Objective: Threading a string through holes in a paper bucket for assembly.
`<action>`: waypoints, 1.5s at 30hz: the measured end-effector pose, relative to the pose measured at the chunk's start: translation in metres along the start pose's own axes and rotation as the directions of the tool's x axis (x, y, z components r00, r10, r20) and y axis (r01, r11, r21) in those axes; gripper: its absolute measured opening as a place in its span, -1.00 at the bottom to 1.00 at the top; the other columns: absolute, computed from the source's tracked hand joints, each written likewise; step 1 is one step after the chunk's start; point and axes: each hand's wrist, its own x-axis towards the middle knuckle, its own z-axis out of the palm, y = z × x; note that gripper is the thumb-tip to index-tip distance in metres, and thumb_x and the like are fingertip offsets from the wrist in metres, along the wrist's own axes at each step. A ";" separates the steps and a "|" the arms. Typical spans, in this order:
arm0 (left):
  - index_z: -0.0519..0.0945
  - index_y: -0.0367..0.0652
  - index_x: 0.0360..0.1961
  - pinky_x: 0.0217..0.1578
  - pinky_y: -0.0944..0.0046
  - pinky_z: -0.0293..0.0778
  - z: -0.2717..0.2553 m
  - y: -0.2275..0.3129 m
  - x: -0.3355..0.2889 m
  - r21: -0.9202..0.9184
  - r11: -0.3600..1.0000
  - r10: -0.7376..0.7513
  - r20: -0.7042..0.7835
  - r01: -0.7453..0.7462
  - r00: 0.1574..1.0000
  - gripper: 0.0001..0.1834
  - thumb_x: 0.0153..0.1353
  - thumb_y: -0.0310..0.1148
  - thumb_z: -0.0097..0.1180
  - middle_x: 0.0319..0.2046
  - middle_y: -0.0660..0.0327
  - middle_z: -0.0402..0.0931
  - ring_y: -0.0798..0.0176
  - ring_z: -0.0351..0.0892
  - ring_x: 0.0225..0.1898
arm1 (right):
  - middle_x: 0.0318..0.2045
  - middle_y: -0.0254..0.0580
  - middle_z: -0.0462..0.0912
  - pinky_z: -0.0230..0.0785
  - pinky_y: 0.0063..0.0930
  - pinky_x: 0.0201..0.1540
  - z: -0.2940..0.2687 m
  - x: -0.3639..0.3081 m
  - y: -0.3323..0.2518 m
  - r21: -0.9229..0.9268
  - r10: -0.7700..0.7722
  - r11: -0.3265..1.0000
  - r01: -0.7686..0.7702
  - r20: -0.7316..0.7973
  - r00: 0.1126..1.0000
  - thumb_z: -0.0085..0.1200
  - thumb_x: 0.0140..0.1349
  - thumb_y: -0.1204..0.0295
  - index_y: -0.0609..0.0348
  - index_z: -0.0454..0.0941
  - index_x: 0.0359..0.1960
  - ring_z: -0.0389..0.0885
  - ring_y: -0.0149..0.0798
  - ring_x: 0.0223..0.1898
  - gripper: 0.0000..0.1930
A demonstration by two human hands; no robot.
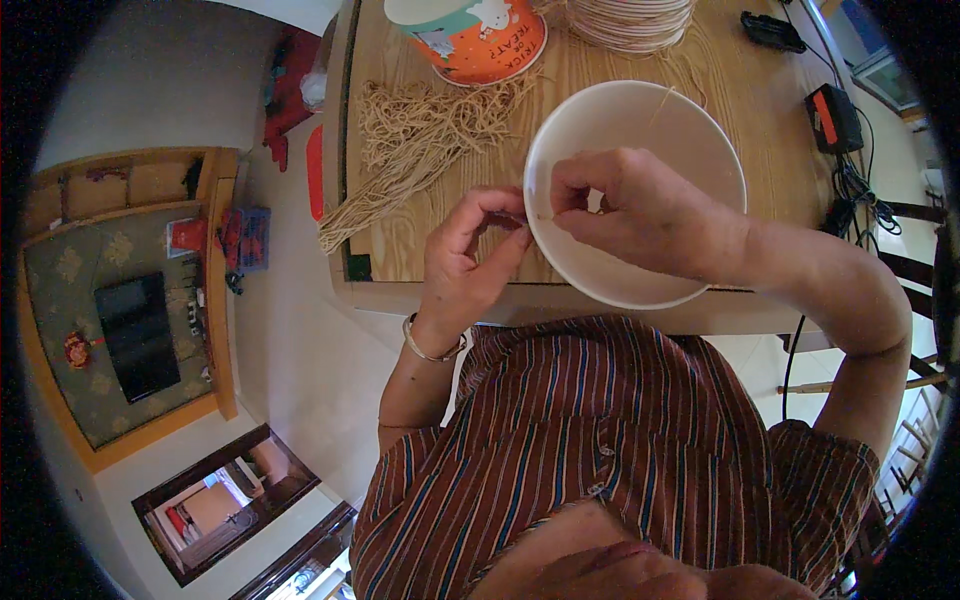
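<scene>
The white bucket (708, 140) stands at the near edge of the wooden desk (405, 250), in front of the striped shirt (610, 400). The right hand (635, 212) is inside its mouth, with fingers bent toward the thumb close to the left inner wall; whether this grip pinches something, I cannot tell. The left hand (472, 250) is at the outer side of the same wall, thumb and forefinger curved toward it, and also of this grip I cannot tell if it is closed on something. A thin strand (662, 102) is seen at the far side of the bucket. To the left lies a loose bundle of beige cords (430, 130), near an orange and green tub (485, 50) and a round beige coil (632, 20)
</scene>
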 end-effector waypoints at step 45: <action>0.49 -0.21 -0.23 0.01 0.23 0.44 -0.012 0.002 -0.003 -0.192 0.964 0.115 -0.316 -0.182 0.942 -0.89 0.26 -0.62 0.00 -0.13 0.08 0.57 0.26 0.55 -0.07 | -0.56 -0.28 0.53 0.39 -0.49 -0.40 -0.001 -0.001 -0.003 -0.086 0.029 0.996 -0.026 0.029 0.999 0.04 0.24 0.51 0.29 0.50 -0.30 0.49 -0.48 -0.50 -0.91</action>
